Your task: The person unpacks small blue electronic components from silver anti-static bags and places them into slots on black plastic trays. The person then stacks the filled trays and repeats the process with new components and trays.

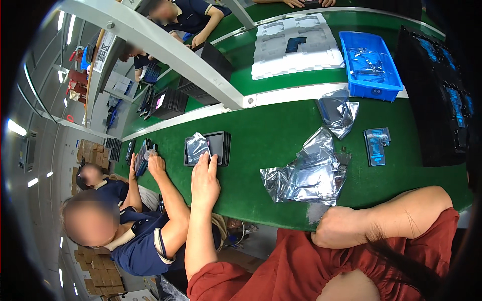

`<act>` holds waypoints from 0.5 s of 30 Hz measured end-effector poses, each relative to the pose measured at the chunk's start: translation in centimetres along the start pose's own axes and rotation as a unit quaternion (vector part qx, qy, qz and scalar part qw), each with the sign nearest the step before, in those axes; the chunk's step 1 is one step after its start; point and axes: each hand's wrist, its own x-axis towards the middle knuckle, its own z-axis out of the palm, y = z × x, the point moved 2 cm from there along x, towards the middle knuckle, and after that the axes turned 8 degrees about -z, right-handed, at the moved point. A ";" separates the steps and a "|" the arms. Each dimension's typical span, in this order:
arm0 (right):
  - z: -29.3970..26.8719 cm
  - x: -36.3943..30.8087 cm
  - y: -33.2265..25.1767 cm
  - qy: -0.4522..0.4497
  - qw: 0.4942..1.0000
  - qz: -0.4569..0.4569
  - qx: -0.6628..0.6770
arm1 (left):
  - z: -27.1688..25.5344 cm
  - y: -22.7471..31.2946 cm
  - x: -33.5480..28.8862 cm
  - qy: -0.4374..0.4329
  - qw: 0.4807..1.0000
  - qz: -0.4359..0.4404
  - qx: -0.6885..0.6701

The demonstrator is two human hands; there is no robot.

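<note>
My left hand (206,178) reaches over a stack of shallow black trays (221,145), its fingers stretched out. The fingertips touch the lower edge of a silver antistatic bag (197,144) lying on the top tray. My right hand (335,227) is curled closed at the front edge of the green table, and anything inside it is hidden. Ahead of that hand lies a heap of shiny silver antistatic bags (314,175). Another bag (337,113) lies behind the heap. On the right rests a flat black notched part with blue printing (375,147).
A blue bin (374,90) holds bagged pieces; beside it, a white molded tray (296,62) carries one dark part. A tall black stack (434,95) stands at the right. A white frame post (170,50) crosses the left. A co-worker (145,246) handles parts to my left.
</note>
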 end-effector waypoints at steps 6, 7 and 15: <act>-0.1 0.0 -0.2 0.010 1.000 0.002 -0.008 | -2.8 -0.9 2.2 0.023 0.986 -0.089 -0.138; -0.1 0.0 -0.1 0.006 1.000 0.011 -0.008 | -2.7 -1.4 3.1 0.094 0.980 -0.092 -0.149; 0.0 -0.1 -0.3 0.031 0.999 0.001 -0.036 | -0.7 -3.4 6.5 -0.012 0.929 -0.333 -0.163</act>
